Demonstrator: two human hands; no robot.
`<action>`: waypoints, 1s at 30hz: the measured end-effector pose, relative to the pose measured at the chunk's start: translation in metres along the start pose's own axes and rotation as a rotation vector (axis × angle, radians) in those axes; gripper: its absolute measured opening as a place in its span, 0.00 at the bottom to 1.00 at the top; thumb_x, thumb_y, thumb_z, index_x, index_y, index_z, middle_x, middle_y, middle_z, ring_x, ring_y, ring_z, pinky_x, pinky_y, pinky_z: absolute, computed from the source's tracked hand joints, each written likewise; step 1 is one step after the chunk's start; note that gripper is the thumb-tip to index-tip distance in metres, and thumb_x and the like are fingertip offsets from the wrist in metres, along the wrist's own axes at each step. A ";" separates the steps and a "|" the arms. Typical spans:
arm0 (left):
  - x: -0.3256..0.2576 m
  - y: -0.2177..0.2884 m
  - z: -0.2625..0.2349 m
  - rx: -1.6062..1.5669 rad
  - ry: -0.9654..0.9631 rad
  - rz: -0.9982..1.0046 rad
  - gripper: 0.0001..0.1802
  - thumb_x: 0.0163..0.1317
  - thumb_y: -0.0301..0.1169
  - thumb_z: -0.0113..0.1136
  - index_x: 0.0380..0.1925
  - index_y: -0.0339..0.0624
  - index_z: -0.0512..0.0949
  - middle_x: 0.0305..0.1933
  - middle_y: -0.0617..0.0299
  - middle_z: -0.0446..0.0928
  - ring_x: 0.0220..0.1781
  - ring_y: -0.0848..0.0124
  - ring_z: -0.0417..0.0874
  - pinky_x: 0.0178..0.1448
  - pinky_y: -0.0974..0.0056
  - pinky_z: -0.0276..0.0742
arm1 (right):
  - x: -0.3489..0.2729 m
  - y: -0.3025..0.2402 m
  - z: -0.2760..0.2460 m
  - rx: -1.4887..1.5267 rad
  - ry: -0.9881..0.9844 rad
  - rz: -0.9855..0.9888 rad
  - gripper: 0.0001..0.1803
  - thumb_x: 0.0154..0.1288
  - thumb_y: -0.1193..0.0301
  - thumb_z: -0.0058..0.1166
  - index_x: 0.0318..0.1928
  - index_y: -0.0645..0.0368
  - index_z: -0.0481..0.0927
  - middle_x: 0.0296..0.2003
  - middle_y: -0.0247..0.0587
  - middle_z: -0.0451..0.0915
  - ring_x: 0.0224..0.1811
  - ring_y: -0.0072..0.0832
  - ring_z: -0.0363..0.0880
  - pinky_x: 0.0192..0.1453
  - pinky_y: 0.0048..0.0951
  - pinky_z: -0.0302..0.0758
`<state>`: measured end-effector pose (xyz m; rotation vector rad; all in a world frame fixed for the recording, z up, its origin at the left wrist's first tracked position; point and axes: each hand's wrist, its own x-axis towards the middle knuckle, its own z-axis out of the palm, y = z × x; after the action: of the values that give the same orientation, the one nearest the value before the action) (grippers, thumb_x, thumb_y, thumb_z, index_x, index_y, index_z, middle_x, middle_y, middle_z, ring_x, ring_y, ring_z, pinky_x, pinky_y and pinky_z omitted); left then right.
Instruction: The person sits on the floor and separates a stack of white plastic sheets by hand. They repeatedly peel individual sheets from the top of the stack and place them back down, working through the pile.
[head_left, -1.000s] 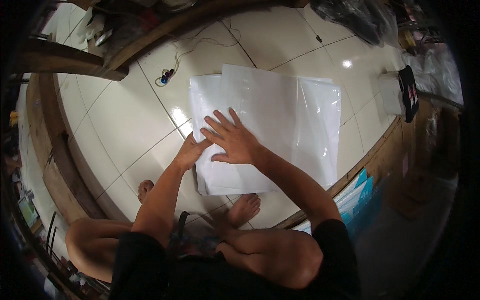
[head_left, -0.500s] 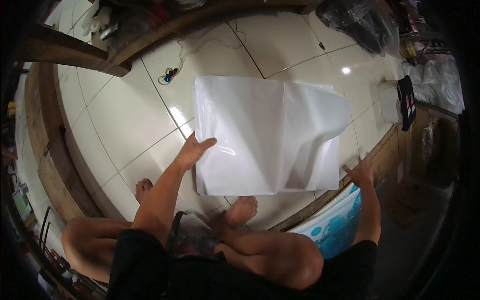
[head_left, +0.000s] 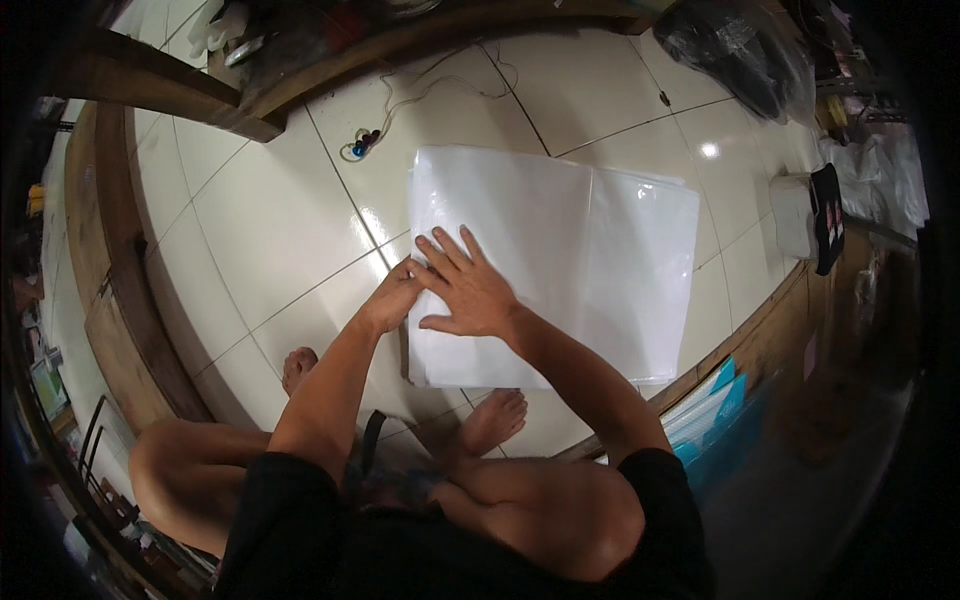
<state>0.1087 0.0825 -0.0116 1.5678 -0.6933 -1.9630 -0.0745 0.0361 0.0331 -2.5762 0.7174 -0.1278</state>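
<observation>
A stack of large, glossy, translucent white plastic sheets (head_left: 560, 270) lies on the tiled floor in front of me, with a crease line running down it. My left hand (head_left: 393, 300) is closed on the left edge of the stack. Part of its thumb is hidden by my right hand (head_left: 465, 290), which lies flat on top of the sheets near that same edge. The fingers of the right hand are spread and hold nothing.
Wooden beams (head_left: 150, 80) edge the floor at the upper left and the right. A string with dark beads (head_left: 362, 143) lies beyond the stack. Blue-and-white packages (head_left: 705, 400) are at my right. A black bundle in clear plastic (head_left: 730, 60) sits at the far right.
My right hand has moved from beside the packages leftward onto the sheets. The raised, buckled right part of the stack now lies flatter. My left hand stays at the left edge.
</observation>
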 end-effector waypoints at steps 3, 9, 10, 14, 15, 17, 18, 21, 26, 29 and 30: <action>-0.016 0.029 0.021 -0.064 -0.011 0.028 0.24 0.68 0.34 0.51 0.61 0.35 0.64 0.56 0.54 0.75 0.53 0.68 0.78 0.58 0.64 0.74 | -0.016 0.011 -0.002 -0.011 -0.061 0.015 0.44 0.56 0.40 0.54 0.69 0.48 0.60 0.71 0.44 0.55 0.74 0.45 0.46 0.76 0.54 0.40; -0.024 0.050 0.030 -0.015 0.006 -0.044 0.31 0.66 0.37 0.56 0.63 0.34 0.60 0.55 0.52 0.75 0.51 0.67 0.78 0.58 0.63 0.74 | -0.127 0.060 -0.040 -0.111 -0.194 0.142 0.44 0.54 0.42 0.57 0.66 0.51 0.65 0.71 0.46 0.55 0.75 0.50 0.44 0.75 0.57 0.39; -0.019 0.037 0.024 -0.032 0.025 -0.028 0.32 0.65 0.38 0.57 0.63 0.33 0.59 0.54 0.52 0.75 0.51 0.66 0.79 0.58 0.62 0.74 | -0.151 0.071 -0.049 -0.146 -0.215 0.228 0.43 0.55 0.42 0.56 0.67 0.50 0.64 0.71 0.45 0.54 0.75 0.50 0.43 0.75 0.58 0.37; -0.014 0.033 0.024 -0.057 0.010 0.002 0.31 0.65 0.37 0.57 0.63 0.34 0.60 0.56 0.52 0.74 0.54 0.65 0.77 0.60 0.60 0.73 | -0.278 0.124 -0.086 -0.350 -0.281 0.467 0.42 0.56 0.42 0.53 0.67 0.48 0.65 0.72 0.44 0.51 0.75 0.51 0.41 0.75 0.61 0.34; -0.011 0.031 0.023 -0.072 0.007 -0.005 0.31 0.65 0.36 0.57 0.63 0.33 0.60 0.55 0.51 0.74 0.54 0.65 0.77 0.60 0.60 0.73 | -0.310 0.131 -0.094 -0.447 -0.335 0.514 0.41 0.56 0.42 0.53 0.67 0.49 0.65 0.73 0.44 0.51 0.76 0.50 0.41 0.75 0.61 0.34; -0.009 0.026 0.020 -0.109 0.004 -0.025 0.31 0.65 0.35 0.57 0.64 0.32 0.59 0.55 0.49 0.74 0.54 0.64 0.77 0.59 0.61 0.74 | -0.354 0.130 -0.120 -0.492 -0.533 0.687 0.40 0.59 0.44 0.51 0.68 0.50 0.64 0.73 0.45 0.50 0.76 0.51 0.40 0.74 0.62 0.34; -0.014 0.024 0.022 -0.120 0.029 -0.041 0.31 0.65 0.34 0.57 0.64 0.32 0.59 0.55 0.50 0.74 0.54 0.64 0.77 0.59 0.61 0.73 | -0.365 0.126 -0.135 -0.453 -0.764 0.893 0.38 0.61 0.45 0.50 0.67 0.51 0.64 0.73 0.45 0.49 0.76 0.49 0.40 0.74 0.63 0.32; -0.015 0.034 0.023 -0.129 0.050 -0.048 0.31 0.65 0.34 0.57 0.64 0.33 0.60 0.56 0.50 0.74 0.54 0.64 0.77 0.59 0.61 0.74 | -0.425 0.121 -0.148 -0.673 -0.688 1.365 0.29 0.67 0.52 0.48 0.64 0.51 0.69 0.71 0.51 0.53 0.75 0.49 0.44 0.75 0.56 0.40; -0.011 0.033 0.025 -0.129 0.010 -0.065 0.30 0.65 0.34 0.57 0.63 0.34 0.61 0.56 0.51 0.74 0.54 0.64 0.77 0.58 0.61 0.75 | -0.274 0.125 -0.128 -0.278 0.528 0.802 0.26 0.60 0.69 0.60 0.58 0.62 0.72 0.61 0.57 0.67 0.66 0.51 0.62 0.69 0.44 0.59; -0.010 0.023 0.021 -0.125 0.067 -0.023 0.29 0.65 0.34 0.56 0.63 0.33 0.61 0.55 0.51 0.75 0.53 0.64 0.78 0.58 0.61 0.75 | -0.118 0.070 -0.096 -0.123 0.186 0.433 0.39 0.58 0.53 0.59 0.68 0.48 0.62 0.68 0.47 0.58 0.73 0.49 0.50 0.75 0.55 0.42; -0.011 0.023 0.021 -0.136 0.066 -0.029 0.29 0.65 0.34 0.56 0.63 0.34 0.62 0.54 0.51 0.75 0.53 0.64 0.78 0.58 0.61 0.75 | -0.081 0.056 -0.084 -0.236 0.061 0.283 0.39 0.60 0.45 0.54 0.69 0.44 0.61 0.70 0.44 0.57 0.73 0.49 0.49 0.74 0.59 0.40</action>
<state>0.0919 0.0751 0.0162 1.5606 -0.5021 -1.9271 -0.1880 0.0010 0.0849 -2.6642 1.1731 -0.0332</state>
